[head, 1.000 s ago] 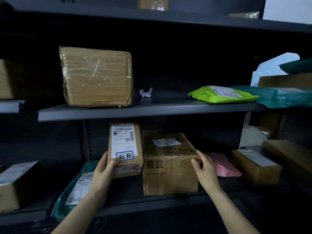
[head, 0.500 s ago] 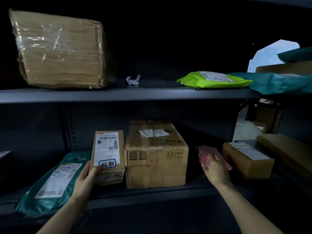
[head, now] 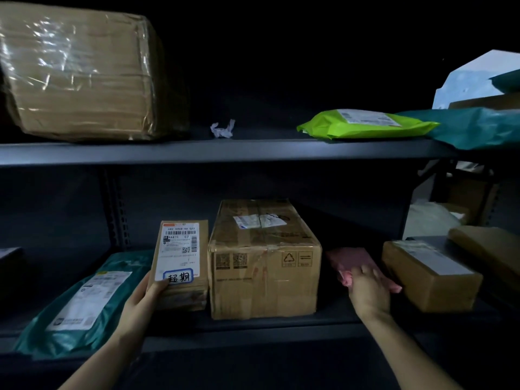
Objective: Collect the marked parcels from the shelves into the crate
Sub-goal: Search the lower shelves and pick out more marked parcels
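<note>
Left hand clamps thumb and fingers on the slim brown cardboard parcel with blue-marked label, upright on the lower dark metal shelf, just beside the large taped brown carton. Right hand on the pink soft mailer; finger state unclear. Risk: low-corner grip, parcel may topple when pulled.

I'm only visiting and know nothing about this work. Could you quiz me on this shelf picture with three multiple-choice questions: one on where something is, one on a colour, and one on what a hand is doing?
1. Where does the lime-green mailer lie? A on the upper shelf; B on the floor; C in a hand.
2. What colour is the soft parcel under the right hand? A teal; B yellow; C pink.
3. What is the left hand doing? A hanging idle; B gripping the small labelled box; C lying flat on the upper shelf.
Answers: 1 A, it rests there, right of the crumpled paper. 2 C, pink shows on both sides of that hand. 3 B, its thumb lies across the box's front.
</note>
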A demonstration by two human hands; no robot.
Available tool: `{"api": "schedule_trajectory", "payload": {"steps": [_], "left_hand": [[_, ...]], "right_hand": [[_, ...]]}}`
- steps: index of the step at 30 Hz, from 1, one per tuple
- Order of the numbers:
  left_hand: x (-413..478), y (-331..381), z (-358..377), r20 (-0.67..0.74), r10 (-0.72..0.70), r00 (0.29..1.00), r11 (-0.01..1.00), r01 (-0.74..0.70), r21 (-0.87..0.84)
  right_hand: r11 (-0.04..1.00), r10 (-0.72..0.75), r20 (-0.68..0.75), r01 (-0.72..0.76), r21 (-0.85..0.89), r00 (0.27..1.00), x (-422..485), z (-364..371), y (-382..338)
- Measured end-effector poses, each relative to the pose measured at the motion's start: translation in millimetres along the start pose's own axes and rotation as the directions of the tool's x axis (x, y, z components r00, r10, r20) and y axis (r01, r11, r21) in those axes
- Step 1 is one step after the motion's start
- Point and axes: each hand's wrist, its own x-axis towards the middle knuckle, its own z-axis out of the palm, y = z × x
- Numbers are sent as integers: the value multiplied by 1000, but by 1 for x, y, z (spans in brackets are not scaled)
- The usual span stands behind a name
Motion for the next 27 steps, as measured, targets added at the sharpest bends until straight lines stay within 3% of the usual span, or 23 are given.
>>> {"api": "schedule_trajectory", "payload": {"steps": [3,6,11,15,21,27], "left_hand": [[-3,3,1,21,-5,1000,1000,5,-1],[-9,9,0,47,-2,999,1000,3,-21],[-23,31,-7,52,-84,995,995,87,-49],[-40,65,-19,66,-226,972,972,229,-49],[-80,147,-42,132,-478,869,875,484,-21],[-113,262,-70,287,-539,792,831,556,26]], "right_hand": [[982,56,-91,-38,184,994,-13,-15,-6],[885,200,-162,-107,454,966,-26,-37,-14],[496,505,34,-322,807,863,-50,-94,-28],[252,574,211,-415,874,791,-80,-149,-40],[93,625,360,-524,847,693,-115,-258,-78],[-55,621,466,-557,828,631,-146,-375,-140]]}}
